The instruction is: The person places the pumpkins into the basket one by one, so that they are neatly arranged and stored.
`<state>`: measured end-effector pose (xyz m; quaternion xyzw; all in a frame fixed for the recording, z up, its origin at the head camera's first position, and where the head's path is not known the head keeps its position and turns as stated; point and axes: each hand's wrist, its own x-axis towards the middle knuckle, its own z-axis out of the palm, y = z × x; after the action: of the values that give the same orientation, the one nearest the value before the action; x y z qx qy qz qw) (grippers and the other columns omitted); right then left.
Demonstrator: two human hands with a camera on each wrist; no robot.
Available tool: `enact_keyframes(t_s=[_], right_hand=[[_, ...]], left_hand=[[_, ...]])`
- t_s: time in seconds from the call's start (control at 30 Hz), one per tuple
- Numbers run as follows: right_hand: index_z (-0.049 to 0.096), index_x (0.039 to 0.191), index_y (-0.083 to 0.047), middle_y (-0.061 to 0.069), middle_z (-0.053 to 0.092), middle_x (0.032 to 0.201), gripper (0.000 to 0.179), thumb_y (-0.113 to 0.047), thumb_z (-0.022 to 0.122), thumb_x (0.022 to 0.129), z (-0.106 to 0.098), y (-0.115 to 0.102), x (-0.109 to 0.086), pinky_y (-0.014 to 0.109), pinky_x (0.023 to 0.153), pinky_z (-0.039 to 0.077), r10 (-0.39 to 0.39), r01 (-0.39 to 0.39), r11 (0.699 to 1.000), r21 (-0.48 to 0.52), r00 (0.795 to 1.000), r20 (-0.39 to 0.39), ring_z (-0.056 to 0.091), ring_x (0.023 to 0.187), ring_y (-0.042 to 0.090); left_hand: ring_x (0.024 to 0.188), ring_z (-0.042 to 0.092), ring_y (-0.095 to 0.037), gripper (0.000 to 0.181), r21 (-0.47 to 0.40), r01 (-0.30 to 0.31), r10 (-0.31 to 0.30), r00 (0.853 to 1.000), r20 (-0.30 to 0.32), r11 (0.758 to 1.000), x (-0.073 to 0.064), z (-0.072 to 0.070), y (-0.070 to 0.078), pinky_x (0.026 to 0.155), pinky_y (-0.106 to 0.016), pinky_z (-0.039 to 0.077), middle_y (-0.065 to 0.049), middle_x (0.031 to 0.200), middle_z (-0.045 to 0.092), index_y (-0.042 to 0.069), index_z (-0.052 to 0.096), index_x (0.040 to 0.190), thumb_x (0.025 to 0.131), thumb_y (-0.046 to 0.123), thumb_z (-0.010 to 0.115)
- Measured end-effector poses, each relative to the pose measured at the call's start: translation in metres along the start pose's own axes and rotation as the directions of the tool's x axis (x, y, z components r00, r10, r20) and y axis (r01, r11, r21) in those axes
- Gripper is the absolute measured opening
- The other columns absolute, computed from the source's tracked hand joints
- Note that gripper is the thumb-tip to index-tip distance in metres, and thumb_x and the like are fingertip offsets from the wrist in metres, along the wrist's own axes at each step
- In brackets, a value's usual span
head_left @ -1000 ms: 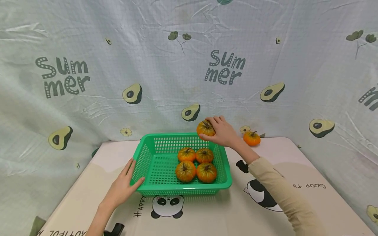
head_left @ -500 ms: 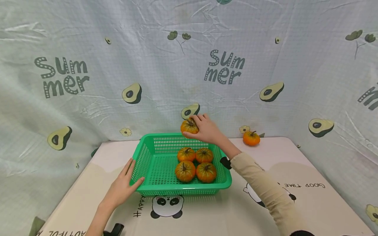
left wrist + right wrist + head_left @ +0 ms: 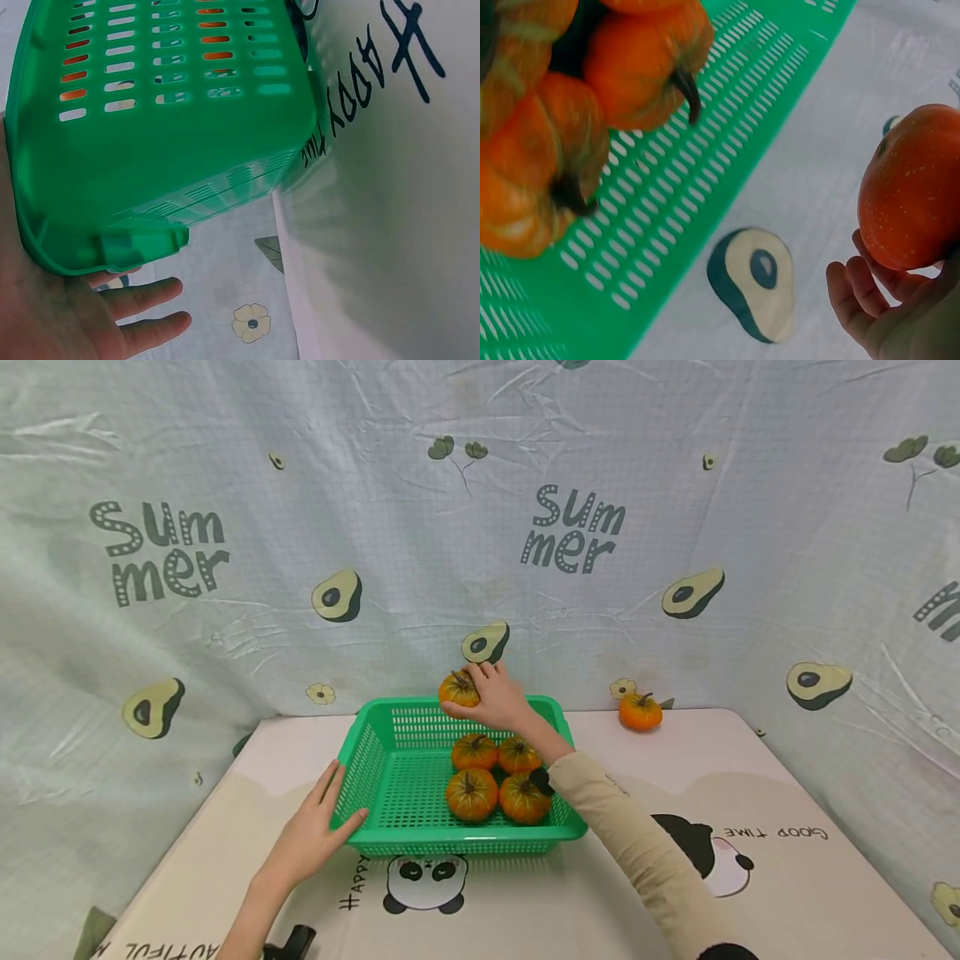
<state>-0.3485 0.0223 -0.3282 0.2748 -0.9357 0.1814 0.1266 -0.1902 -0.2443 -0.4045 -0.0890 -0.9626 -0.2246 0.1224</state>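
Note:
My right hand [image 3: 498, 700] grips a small orange pumpkin [image 3: 458, 690] with a dark stem, above the back rim of a green plastic basket [image 3: 457, 834]. In the right wrist view the held pumpkin [image 3: 915, 187] shows its smooth side, with fingers curled under it. Inside the basket's right half, several similar pumpkins [image 3: 471, 795] sit close together in two rows. My left hand [image 3: 309, 837] rests against the basket's left rim, its fingers spread and mostly straight. From the left wrist, the straight fingers [image 3: 142, 300] extend past the rim corner.
Another orange pumpkin [image 3: 640, 712] stands on the table at the back right, outside the basket. The table cover [image 3: 637, 935] carries panda prints and lettering. Behind it hangs a pale curtain [image 3: 420, 543] with avocado prints.
My right hand has carried the pumpkin leftward, from the basket's back right corner to about the middle of its back rim. The left hand and basket have stayed in place.

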Motion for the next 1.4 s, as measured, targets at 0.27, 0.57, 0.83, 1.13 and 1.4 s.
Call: enact_keyframes(t_s=[0.27,0.57,0.83,1.13,1.4], right_hand=[[0.039,0.13,-0.014,0.011,0.046,0.124,0.069,-0.06,0.051,0.079,0.024,-0.011,0.005,0.04,0.087,0.043,-0.001,0.001,1.0,-0.021,1.0,0.028,0.039,0.111,0.028],[0.036,0.133,-0.015,0.01,0.044,0.126,0.073,-0.064,0.046,0.08,0.045,-0.027,0.009,0.038,0.091,0.04,-0.019,0.031,0.994,-0.102,0.993,0.118,0.038,0.113,0.026],[0.036,0.133,-0.016,0.006,0.047,0.123,0.074,-0.068,0.04,0.08,0.06,-0.034,0.01,0.037,0.083,0.042,-0.061,0.095,0.973,-0.211,0.985,0.161,0.04,0.104,0.023],[0.038,0.129,-0.017,0.004,0.047,0.124,0.072,-0.069,0.039,0.079,0.069,-0.037,0.013,0.035,0.081,0.04,-0.027,0.07,0.969,-0.235,0.983,0.181,0.039,0.102,0.021],[0.036,0.133,-0.016,0.004,0.044,0.129,0.076,-0.069,0.04,0.079,0.076,-0.04,0.016,0.041,0.093,0.04,-0.01,0.071,0.969,-0.235,0.967,0.253,0.038,0.115,0.022]], left_hand=[[0.125,0.032,-0.046,0.078,0.002,0.0,0.0,1.0,0.006,1.0,0.001,0.0,0.001,0.086,-0.057,0.041,-0.023,0.147,0.014,-0.002,0.017,0.141,0.088,0.045,0.049],[0.124,0.033,-0.047,0.078,0.022,0.0,0.0,1.0,0.009,1.0,0.002,-0.001,0.0,0.084,-0.056,0.043,-0.024,0.146,0.015,-0.003,0.018,0.141,0.088,0.045,0.049],[0.124,0.031,-0.047,0.078,0.028,0.004,-0.004,1.0,0.014,1.0,0.002,-0.001,0.0,0.086,-0.057,0.041,-0.024,0.146,0.015,-0.004,0.017,0.141,0.088,0.044,0.049],[0.125,0.03,-0.047,0.079,0.029,0.007,-0.008,1.0,0.016,1.0,0.003,-0.001,0.0,0.088,-0.058,0.039,-0.025,0.146,0.015,-0.004,0.017,0.141,0.088,0.046,0.048],[0.125,0.03,-0.047,0.079,0.025,0.007,-0.007,1.0,0.013,1.0,0.003,0.0,0.0,0.089,-0.058,0.039,-0.025,0.146,0.014,-0.004,0.017,0.141,0.088,0.045,0.049]])
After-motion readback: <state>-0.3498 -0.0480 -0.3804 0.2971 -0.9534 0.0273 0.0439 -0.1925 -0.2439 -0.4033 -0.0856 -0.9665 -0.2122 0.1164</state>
